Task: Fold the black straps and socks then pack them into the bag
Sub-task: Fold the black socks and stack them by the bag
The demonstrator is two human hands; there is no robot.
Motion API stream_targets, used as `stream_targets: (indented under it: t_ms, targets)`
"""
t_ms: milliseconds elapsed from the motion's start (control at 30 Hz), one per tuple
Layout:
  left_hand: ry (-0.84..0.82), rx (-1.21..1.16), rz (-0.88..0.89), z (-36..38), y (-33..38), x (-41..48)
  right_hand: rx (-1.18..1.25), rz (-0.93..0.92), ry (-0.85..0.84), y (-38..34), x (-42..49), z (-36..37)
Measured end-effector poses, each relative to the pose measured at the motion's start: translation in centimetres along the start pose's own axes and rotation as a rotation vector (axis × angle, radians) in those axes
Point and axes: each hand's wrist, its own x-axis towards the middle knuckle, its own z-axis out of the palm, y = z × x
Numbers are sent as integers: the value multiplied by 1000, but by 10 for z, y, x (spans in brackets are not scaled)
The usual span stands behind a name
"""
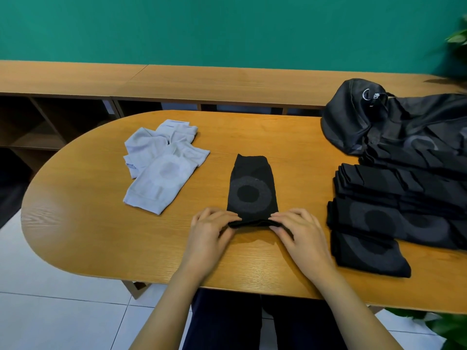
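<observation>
2 at work: my left grip and right grip pinch the folded edge of the black sock lying flat beyond them.

Office- or lounge-like room, shown by an oval wooden table, low open shelving along the green far wall, white floor tiles, and a plant at right.

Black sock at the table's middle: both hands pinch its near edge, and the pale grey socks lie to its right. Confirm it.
Wrong in one respect: the head view shows the pale grey socks lying to the left of the black sock, not its right. The left hand and the right hand do both pinch its near edge.
</observation>
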Motion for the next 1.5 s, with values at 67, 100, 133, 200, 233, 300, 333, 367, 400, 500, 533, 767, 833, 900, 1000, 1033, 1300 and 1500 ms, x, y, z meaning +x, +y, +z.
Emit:
stream_targets:
  t_ms: [67, 100, 133, 200, 233, 300, 333, 367, 400, 500, 533, 767, 833, 900, 1000, 1033, 1300, 1500]
  targets:
    - [31, -17, -31, 0, 1, 0, 4, -16, 17, -2, -1, -2]
    - [56, -23, -58, 0, 1, -1, -4, -27, 27, -4, -2, -3]
    - [88, -25, -87, 0, 1, -1, -10, -26, 45, -5, -2, -3]
    - [139, -30, -140, 0, 1, -1, -13, 25, 79, -7, -3, -4]
    - [149, -40, -161, 0, 2, -1, -13, 57, 85, -8, -3, -4]
    - [154, -71, -193, -2, 4, -1, -4, 93, 60, -9, -3, -4]
    - [152, -80, -207, -3, 5, -1, 8, 112, 34, -9, -3, -5]
    - [149, -78, -213, -3, 6, -1, 24, 130, 9, -9, -2, -6]
    - [142, -63, -210, -3, 6, -1, 36, 138, -7, -10, -2, -6]
    - [107, 39, -164, -2, 5, -1, -3, 113, -35, -10, 0, -6]
    - [96, 74, -145, -1, 3, -1, -33, 92, -33, -10, 0, -5]
    - [-30, 132, -104, -1, 4, 1, -110, -22, -160, -7, 2, -1]
    - [-61, 130, -104, -1, 4, 1, -129, 8, -205, -6, 3, -1]
    - [-86, 151, -84, -2, 4, 1, -148, 20, -217, -5, 3, -1]
    - [-104, 150, -78, -1, 4, 1, -128, 35, -222, -6, 4, -3]
    - [-103, 144, -79, 0, 3, 1, -119, 33, -214, -7, 4, -3]
    - [16, 37, -86, -2, 4, -1, 6, 29, -141, -8, 1, -7]
    - [45, 10, -123, -5, 10, -3, 62, 113, -149, -9, -1, -10]
